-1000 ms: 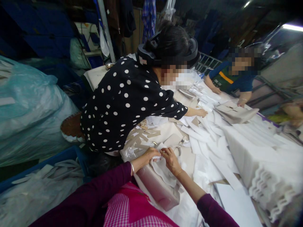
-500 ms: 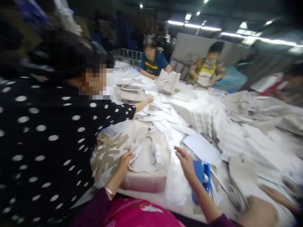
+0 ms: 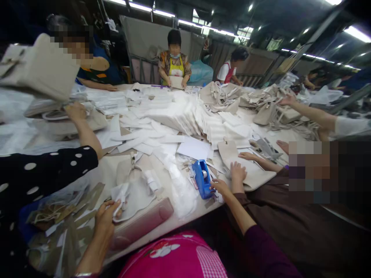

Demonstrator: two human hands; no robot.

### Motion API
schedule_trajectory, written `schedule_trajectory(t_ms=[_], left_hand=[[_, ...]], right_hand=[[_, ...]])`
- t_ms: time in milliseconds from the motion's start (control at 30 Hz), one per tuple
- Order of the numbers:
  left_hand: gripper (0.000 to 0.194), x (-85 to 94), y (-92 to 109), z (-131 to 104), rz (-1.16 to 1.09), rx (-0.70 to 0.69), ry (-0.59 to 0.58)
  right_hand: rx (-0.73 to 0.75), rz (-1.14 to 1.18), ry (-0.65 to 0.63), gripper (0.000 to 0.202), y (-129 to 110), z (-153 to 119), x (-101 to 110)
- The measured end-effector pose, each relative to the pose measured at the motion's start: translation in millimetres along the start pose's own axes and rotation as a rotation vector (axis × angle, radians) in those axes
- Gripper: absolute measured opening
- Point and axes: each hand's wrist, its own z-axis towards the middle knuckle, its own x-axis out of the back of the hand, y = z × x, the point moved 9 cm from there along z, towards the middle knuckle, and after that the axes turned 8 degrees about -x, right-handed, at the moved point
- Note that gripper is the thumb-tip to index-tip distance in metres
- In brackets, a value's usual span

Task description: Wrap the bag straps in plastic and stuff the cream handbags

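Observation:
My left hand (image 3: 108,216) is closed on a white wrapped strap end (image 3: 121,197) of a beige bag (image 3: 139,227) lying in front of me. The bag's handle stands up over its top, with another white wrapping on its right side. To the right, my right hand (image 3: 219,187) reaches to a blue tape dispenser (image 3: 203,178), its fingers at the dispenser's right edge. Those fingers look spread, and nothing shows held between them.
Piled white foam sheets (image 3: 185,112) fill the middle. A person in a dotted sleeve (image 3: 58,158) works at left; a person in brown (image 3: 278,208) handles a beige piece (image 3: 228,154) at right. Heaped bags (image 3: 223,94) lie farther back, and scraps (image 3: 72,216) at lower left.
The view has turned right. My right hand has moved to the blue dispenser, while my left still grips the bag's wrapped strap. The person at right now shows more fully.

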Motion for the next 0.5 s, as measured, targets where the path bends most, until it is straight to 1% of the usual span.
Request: schedule_trajectory(t_ms=[100, 200, 300, 367, 433, 500], left_hand=[[0.049, -2.4, 2, -2, -0.005, 0.007, -0.003], [0.049, -2.6, 2, -1, 0.007, 0.005, -0.007], [0.049, -2.9, 0, 1, 0.006, -0.005, -0.023], [0.05, -2.5, -2, 2, -0.002, -0.01, -0.026], [0.049, -1.2, -3, 2, -0.003, -0.017, -0.019], [0.048, -0.9, -4, 3, -0.002, -0.027, -0.021]], right_hand=[[-0.055, 0.087, 0.012, 0.028, 9, 1, -9], [-0.059, 0.156, 0.056, 0.032, 10, -7, -3], [-0.064, 0.199, 0.108, 0.035, 16, -27, 12], [-0.085, 0.211, 0.136, 0.036, 26, -46, 19], [-0.117, 0.21, 0.152, 0.033, 40, -62, 20], [-0.148, 0.201, 0.165, 0.028, 51, -72, 17]])
